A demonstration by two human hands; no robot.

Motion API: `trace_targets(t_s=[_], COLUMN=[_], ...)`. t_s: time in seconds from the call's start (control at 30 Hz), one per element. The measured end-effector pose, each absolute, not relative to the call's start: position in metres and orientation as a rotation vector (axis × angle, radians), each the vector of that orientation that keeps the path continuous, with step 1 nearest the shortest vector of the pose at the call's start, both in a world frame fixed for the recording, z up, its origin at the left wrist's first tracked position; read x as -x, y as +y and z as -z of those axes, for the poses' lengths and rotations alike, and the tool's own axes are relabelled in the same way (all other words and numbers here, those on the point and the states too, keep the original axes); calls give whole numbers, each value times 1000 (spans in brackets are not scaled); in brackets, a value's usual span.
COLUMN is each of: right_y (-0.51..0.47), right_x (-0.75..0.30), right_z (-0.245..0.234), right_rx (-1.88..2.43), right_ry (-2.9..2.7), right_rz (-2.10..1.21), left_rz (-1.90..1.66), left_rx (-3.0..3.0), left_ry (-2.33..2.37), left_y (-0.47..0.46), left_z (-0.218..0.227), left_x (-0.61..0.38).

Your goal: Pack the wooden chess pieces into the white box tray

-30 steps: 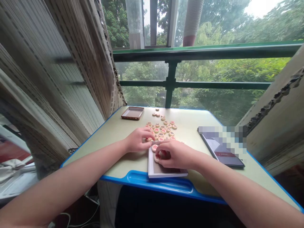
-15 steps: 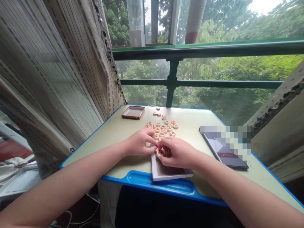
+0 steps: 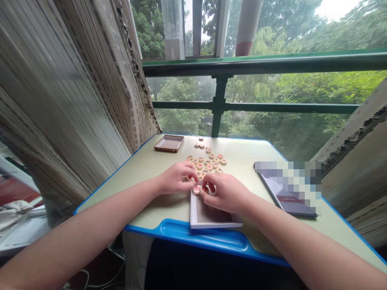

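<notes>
A white-walled shallow box (image 3: 192, 213) sits at the table's near edge. In its far left corner lies a round Chinese chess piece (image 3: 196, 189) with a red character. Beside it, my right hand (image 3: 226, 192) pinches another red-marked chess piece (image 3: 203, 190) between thumb and fingers, over the box. My left hand (image 3: 177, 177) hovers at the box's far left corner, thumb and fingers apart, close to the loose pieces; its fingers partly hide some of them. Beyond both hands, several chess pieces (image 3: 209, 167) with red or dark characters are spread on the table.
A brown-edged shallow tray (image 3: 169, 150) stands at the far left of the table (image 3: 127, 197). A tablet (image 3: 284, 193), partly pixelated, lies on the right. A blue molded groove (image 3: 178, 228) runs along the near edge. Curtains (image 3: 90, 80) hang left, with a green railing (image 3: 272, 63) beyond.
My left hand has drawn slightly away, up and left, from the right hand's piece. A red-marked piece now shows in the box corner. The right hand still holds its piece, nearly in place.
</notes>
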State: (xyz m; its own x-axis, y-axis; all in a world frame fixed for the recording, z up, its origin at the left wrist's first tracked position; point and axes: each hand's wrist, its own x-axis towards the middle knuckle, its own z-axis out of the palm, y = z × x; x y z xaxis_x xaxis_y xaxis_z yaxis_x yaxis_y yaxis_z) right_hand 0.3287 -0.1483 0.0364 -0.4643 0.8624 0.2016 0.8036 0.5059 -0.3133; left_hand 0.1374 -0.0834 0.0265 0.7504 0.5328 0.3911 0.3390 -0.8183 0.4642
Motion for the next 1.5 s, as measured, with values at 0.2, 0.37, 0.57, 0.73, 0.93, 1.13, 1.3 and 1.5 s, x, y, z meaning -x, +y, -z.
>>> trace_targets(t_s=[0.2,0.37,0.57,0.73,0.93,1.13,1.3,1.5], right_y=[-148,-144,-143,-143,-138,-133,-132,-137], right_x=[-325,-321,-322,-322,-322,-320,-319,-320], right_z=[-36,-31,-31,-30,-27,-28,-27,-31], right_rx=[1407,1387,1326,1303,1250,1230,1230,1287], right_ry=[-2424,-2434,-2449,-2463,-2479,-2484,-2494,-2506], right_rz=[-184,-188,-179,-185,-227,-234,-215,-199], left_rz=[-791,-788,-818,-807,-740,-672,-670,-748], left_rx=[-2450,-2508,-2515,-2546,-2594,-2586,-2558,-2468], left_ry=[833,783,761,715,615,631,661,740], left_y=[-79,-79,-79,-80,-77,-73,-72,-74], left_z=[-22,-23,-23,-25,-25,-22,-20,-25], left_x=[-137,-137,-135,-135,-134,-133,-134,-132])
